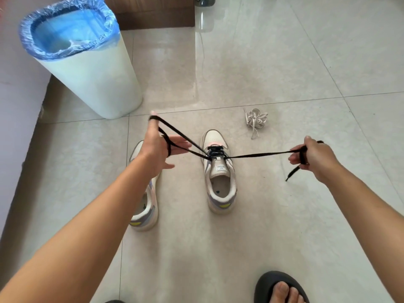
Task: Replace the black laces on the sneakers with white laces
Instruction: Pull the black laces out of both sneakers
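**Pulling the black lace out of the right-hand sneaker**

Standing at far left, a white bin (94, 68) with a blue liner is probably where old laces will go. Next comes the left sneaker (145, 206), partly hidden under the forearm; whether it is laced cannot be told. The left hand (158, 147) has fingers spread, with the black lace (185, 138) looped over the raised forefinger and wrapped round the others, so the slack cannot slip. The lace runs down into the lower eyelets of the right sneaker (220, 171) on the floor (284, 215); the upper eyelets look empty. The other end stretches taut to the right hand (312, 156), closed on it, the tip dangling. Drawing outward this way likely eases the crossings. The white laces (255, 120) lie bundled beyond, well apart from both hands.
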The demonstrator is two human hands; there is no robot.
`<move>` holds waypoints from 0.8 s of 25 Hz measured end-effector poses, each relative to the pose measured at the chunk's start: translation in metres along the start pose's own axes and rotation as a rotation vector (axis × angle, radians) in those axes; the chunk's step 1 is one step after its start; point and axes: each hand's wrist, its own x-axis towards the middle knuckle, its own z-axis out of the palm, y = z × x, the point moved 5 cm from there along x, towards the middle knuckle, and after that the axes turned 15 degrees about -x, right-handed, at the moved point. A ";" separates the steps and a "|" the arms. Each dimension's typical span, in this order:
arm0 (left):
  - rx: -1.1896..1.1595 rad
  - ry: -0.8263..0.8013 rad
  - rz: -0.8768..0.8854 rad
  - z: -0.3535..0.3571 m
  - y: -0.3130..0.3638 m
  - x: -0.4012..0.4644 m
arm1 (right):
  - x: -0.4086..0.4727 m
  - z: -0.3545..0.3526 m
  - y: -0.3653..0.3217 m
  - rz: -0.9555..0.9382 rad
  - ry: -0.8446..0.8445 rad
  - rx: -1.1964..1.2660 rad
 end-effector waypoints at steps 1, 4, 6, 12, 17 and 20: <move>-0.085 -0.094 -0.061 0.004 0.001 -0.001 | 0.000 0.001 0.001 0.030 0.013 0.038; -0.070 -0.157 -0.064 0.008 0.005 -0.005 | -0.004 0.011 0.001 0.056 -0.151 0.038; 0.189 -0.066 0.007 0.008 0.007 -0.006 | -0.008 0.011 -0.002 0.036 -0.270 -0.150; 0.910 -0.091 0.147 0.007 -0.010 -0.007 | -0.039 0.036 -0.045 -0.299 -0.093 -0.333; 1.446 -0.089 0.146 0.030 -0.020 -0.009 | -0.063 0.141 -0.029 -0.501 -0.236 -0.996; 1.536 -0.167 -0.058 0.029 -0.035 -0.015 | -0.051 0.123 -0.036 -0.630 -0.070 -1.302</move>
